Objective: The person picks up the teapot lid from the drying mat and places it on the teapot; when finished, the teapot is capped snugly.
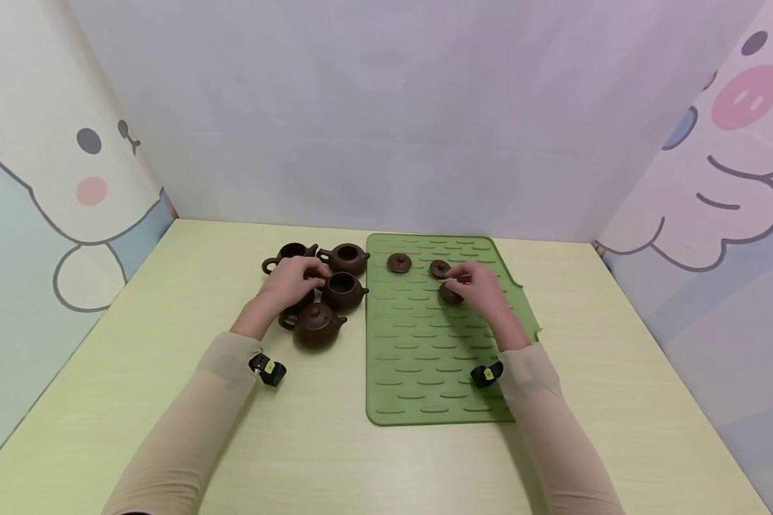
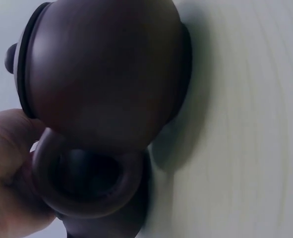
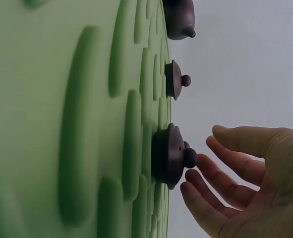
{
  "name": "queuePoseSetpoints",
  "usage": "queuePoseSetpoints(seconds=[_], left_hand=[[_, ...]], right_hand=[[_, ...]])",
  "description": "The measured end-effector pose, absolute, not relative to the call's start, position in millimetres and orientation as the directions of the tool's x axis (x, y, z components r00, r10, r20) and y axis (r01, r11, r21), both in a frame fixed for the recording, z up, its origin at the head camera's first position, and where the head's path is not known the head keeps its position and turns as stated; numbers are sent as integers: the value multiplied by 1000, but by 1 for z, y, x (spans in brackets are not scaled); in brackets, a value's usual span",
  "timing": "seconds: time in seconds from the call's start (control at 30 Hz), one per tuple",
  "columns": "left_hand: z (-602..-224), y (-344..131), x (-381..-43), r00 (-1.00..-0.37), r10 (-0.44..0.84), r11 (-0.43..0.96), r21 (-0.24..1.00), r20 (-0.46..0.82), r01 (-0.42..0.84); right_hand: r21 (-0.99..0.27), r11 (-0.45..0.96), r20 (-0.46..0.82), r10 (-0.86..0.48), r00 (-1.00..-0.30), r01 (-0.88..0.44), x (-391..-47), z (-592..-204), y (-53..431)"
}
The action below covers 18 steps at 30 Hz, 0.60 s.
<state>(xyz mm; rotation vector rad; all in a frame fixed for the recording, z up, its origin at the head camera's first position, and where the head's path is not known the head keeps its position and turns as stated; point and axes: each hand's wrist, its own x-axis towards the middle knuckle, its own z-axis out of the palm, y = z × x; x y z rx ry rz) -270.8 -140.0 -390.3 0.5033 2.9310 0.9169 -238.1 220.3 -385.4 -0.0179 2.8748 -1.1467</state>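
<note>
On the left of the table, my left hand (image 1: 288, 280) reaches over a group of dark brown teapots, its fingertips beside an open teapot (image 1: 343, 292). Another pot lies partly hidden beneath this hand. Closer to me stands a lidded teapot (image 1: 316, 326); its handle (image 2: 87, 210) covers part of the hand in the left wrist view, so I cannot tell what the fingers hold. My right hand (image 3: 250, 176) is over the green mat (image 1: 419, 386), fingers spread apart. One fingertip is right at the round knob of a teapot lid (image 3: 173, 156).
Two more lids, a left one (image 1: 399, 262) and a right one (image 1: 440, 269), lie farther back on the mat. Behind the left hand are two open pots, a left one (image 1: 294, 250) and a right one (image 1: 349, 259). A pale wall (image 1: 386, 143) bounds the table's back.
</note>
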Motion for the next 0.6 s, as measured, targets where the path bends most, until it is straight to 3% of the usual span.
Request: queuePoseSetpoints(seconds=[0.6], left_hand=[[-384, -135, -271, -953, 301, 810, 522, 19, 266]], right_hand=[[-648, 757, -121, 8, -993, 85, -241, -393, 230]])
